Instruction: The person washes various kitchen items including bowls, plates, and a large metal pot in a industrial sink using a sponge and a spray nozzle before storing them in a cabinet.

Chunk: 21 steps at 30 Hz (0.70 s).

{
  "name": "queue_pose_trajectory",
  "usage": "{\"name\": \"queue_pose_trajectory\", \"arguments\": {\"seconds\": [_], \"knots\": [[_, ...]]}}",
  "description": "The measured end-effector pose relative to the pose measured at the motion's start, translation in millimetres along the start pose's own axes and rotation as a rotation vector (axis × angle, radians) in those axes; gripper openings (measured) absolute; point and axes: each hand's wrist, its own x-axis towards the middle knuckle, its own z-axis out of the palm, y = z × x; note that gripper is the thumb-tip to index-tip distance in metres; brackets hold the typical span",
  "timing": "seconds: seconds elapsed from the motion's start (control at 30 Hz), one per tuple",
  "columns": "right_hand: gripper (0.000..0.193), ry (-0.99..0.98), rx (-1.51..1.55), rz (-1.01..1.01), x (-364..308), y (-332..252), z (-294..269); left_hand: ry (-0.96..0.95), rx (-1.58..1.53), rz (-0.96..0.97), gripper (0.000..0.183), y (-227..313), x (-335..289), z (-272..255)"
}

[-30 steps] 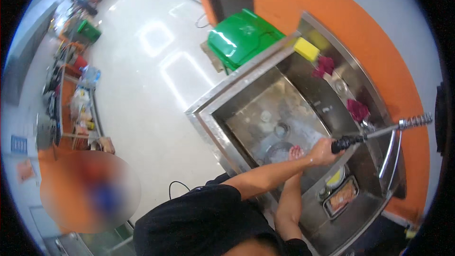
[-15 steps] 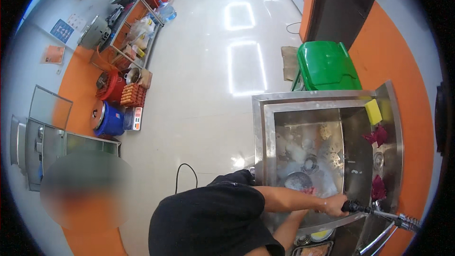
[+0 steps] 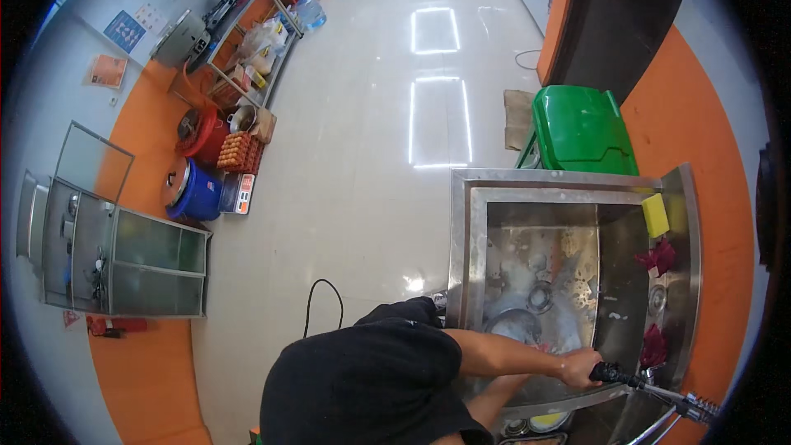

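My left hand is wrapped round the black grip of a spray faucet over the near right side of the steel sink. Inside the basin a round metal pan lies among suds and water. My right hand is at the pan's near edge; only a bit of its fingers shows, the rest being covered by my left forearm. Water and whitish foam spread round the drain.
A yellow sponge and dark red cloths lie along the sink's right ledge. A green lidded bin stands beyond the sink. Buckets, egg trays and a glass-door cabinet line the left wall.
The view has shifted, so the sink and room sit lower in it and more of the cabinet shows. My left hand stays on the spray grip and my right stays at the pan.
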Motion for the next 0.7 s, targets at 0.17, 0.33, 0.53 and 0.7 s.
{"name": "queue_pose_trajectory", "arguments": {"seconds": [0.17, 0.33, 0.53, 0.7], "knots": [[0.039, 0.009, -0.014, -0.004, -1, -6, -6, -0.16, -0.219, -0.103, 0.024, 13, -9, -4], [0.039, -0.003, -0.042, 0.005, -1, -8, -7, -0.187, -0.136, -0.097, 0.022, 24, -8, -18], [0.04, -0.022, -0.061, 0.016, 2, -5, -1, -0.205, -0.121, -0.09, 0.022, 31, 2, -35], [0.04, -0.038, -0.063, 0.017, 4, -7, 2, -0.177, -0.114, -0.041, 0.024, 15, -2, -15]]}}
